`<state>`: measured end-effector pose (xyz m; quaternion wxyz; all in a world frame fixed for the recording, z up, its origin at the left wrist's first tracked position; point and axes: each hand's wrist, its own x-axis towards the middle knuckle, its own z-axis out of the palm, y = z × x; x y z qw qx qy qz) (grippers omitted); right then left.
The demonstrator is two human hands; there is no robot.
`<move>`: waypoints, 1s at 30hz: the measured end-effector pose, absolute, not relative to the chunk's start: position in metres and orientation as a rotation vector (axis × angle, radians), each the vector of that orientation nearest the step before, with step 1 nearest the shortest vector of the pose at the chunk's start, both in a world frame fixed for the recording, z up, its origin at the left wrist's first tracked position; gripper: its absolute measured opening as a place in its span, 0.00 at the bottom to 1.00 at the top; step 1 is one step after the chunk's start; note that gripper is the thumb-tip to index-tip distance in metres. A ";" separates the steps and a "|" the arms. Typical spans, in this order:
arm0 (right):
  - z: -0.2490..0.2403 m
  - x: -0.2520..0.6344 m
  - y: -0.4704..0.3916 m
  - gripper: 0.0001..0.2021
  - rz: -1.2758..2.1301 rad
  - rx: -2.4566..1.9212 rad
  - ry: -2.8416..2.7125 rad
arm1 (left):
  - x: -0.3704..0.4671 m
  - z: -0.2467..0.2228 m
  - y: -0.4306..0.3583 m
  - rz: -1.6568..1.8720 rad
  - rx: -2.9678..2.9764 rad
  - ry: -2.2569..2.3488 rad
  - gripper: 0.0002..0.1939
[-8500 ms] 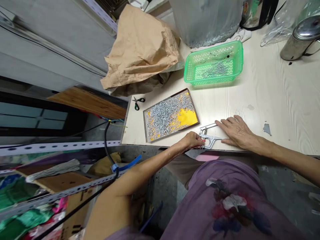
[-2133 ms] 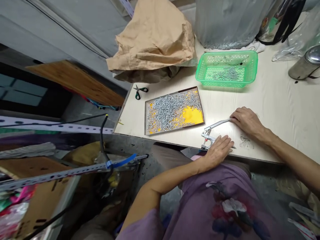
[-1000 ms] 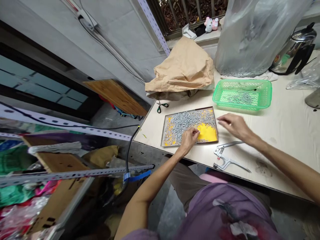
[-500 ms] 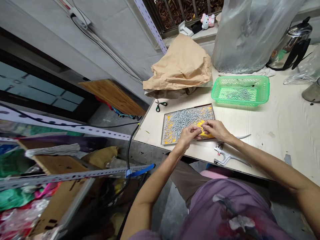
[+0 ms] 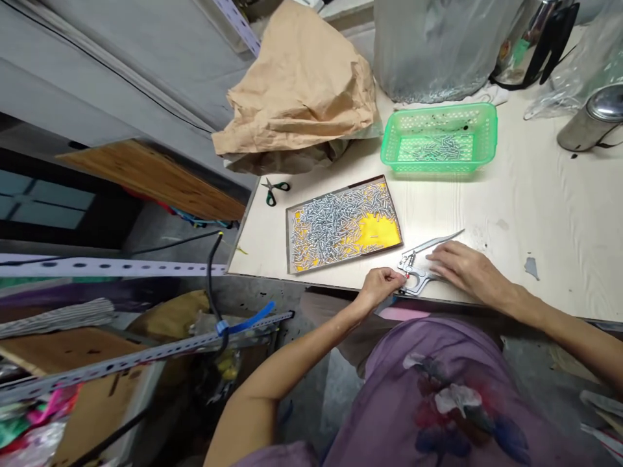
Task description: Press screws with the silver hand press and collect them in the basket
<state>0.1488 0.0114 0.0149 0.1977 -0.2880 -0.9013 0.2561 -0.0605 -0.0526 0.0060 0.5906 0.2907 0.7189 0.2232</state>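
Hand pliers [image 5: 419, 281] in silver metal, with a spring and a small red part, lie at the table's front edge, their handles spread. My left hand [image 5: 380, 287] is at their head, thumb and fingers pinched together; whatever is between the fingertips is too small to make out. Over the handles reaches my right hand [image 5: 464, 271], fingers stretched out and not wrapped round them. Just behind my left hand, a shallow tray [image 5: 288, 243] with a yellow bottom holds a mass of small silver metal pins [image 5: 331, 220]. Part of the yellow bottom shows bare at its right.
A green plastic basket [image 5: 490, 139] with more small metal pieces stands behind the tray. Scissors [image 5: 273, 191] lie by the left table edge. Crumpled brown paper [image 5: 306, 84], a clear plastic bag [image 5: 438, 52], a kettle [image 5: 530, 45] and a metal cup [image 5: 588, 120] line the back.
Both hands have left the tray and come to the pliers, my left at the head and my right over the handles. The view has tilted down and shifted right.
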 end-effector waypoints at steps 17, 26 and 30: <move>-0.021 0.163 -0.030 0.14 0.626 -0.975 -2.674 | -0.056 0.009 -0.046 0.193 0.656 1.760 0.08; -0.021 0.175 0.024 0.42 0.340 -0.989 -2.769 | -0.055 0.009 -0.047 0.223 0.642 1.757 0.11; -0.020 0.174 0.030 0.39 0.283 -0.962 -2.862 | -0.054 0.010 -0.049 0.241 0.631 1.756 0.10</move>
